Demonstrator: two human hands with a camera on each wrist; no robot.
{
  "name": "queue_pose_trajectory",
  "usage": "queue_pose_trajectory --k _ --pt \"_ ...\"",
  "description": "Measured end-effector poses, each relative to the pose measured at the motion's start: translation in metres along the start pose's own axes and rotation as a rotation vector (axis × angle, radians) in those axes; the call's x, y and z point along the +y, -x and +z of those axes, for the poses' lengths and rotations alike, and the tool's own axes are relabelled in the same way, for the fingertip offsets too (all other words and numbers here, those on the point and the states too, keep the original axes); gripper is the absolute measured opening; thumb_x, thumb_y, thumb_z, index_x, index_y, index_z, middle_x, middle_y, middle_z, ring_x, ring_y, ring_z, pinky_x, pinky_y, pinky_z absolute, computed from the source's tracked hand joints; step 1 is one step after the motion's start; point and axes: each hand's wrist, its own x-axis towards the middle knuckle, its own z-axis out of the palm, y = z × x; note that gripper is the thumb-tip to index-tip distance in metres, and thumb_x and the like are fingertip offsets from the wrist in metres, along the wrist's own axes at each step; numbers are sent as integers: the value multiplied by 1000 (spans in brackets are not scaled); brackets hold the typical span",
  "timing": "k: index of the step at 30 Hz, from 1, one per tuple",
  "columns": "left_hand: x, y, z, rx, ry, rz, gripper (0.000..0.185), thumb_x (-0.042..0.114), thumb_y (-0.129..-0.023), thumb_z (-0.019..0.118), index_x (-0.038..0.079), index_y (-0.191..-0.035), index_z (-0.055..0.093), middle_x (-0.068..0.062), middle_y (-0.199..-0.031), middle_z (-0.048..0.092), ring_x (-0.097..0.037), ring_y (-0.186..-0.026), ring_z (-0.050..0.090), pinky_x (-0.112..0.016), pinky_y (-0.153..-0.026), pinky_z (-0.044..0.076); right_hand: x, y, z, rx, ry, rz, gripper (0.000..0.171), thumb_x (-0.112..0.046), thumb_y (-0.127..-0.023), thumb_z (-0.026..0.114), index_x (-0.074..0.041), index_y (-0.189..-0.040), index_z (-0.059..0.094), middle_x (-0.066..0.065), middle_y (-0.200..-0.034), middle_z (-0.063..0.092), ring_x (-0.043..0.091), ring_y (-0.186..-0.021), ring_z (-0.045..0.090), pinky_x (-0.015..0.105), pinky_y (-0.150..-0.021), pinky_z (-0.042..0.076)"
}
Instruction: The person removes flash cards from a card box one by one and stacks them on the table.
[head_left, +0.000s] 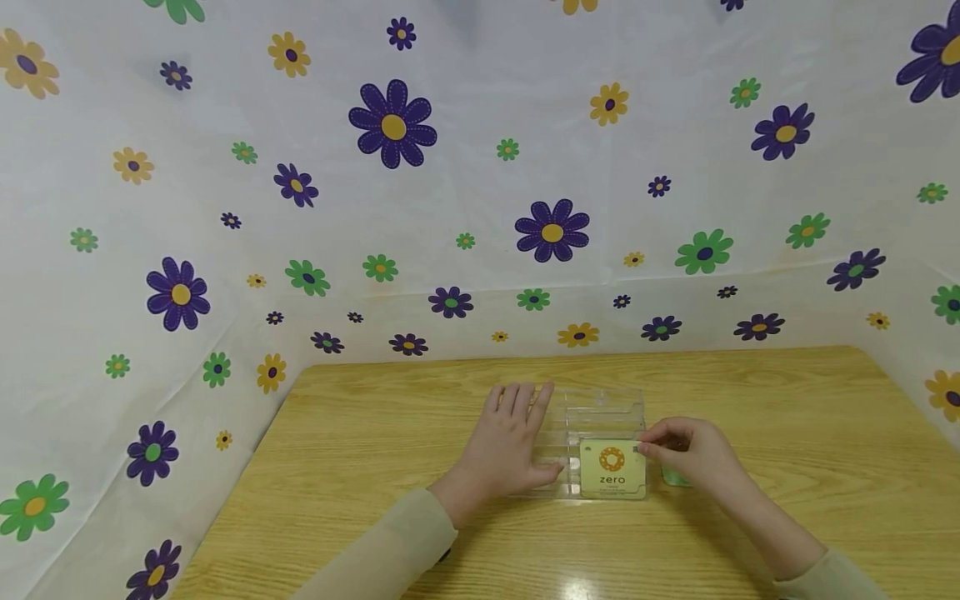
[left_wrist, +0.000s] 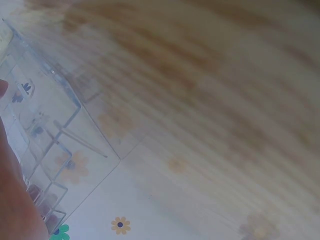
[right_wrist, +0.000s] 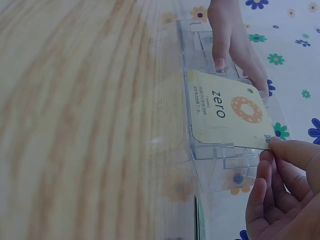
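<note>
Right hand [head_left: 693, 460] pinches a yellow "zero" card [head_left: 612, 471] over a clear plastic compartment box [head_left: 603, 400].
Head: the square card sits at the box's near right; the left hand [head_left: 506, 450], fingers straight, thumb spread, lies across its left. Left wrist: thin transparent walls [left_wrist: 75, 145] beside blurred wood grain [left_wrist: 220, 95]. Right wrist: thumb and fingertip grip the card's far right corner.

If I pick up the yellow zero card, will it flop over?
Probably not: the zero card looks flat though the right hand pinches just one corner, so it seems fairly stiff. Its edge looks thin, so it's likely light.
</note>
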Motion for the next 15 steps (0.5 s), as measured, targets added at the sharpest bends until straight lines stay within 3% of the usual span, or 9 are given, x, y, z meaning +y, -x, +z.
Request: queue_pose_trajectory --k 15 --pt "0 -1 0 -20 16 -4 113 83 -88 51 11 -169 20 -9 -140 48 -26 -128 49 -47 -115 39 -1 -1 0 -4 -8 35 13 -13 -95 79 -2 -102 80 8 -100 77 12 -81 64 22 -68 53"
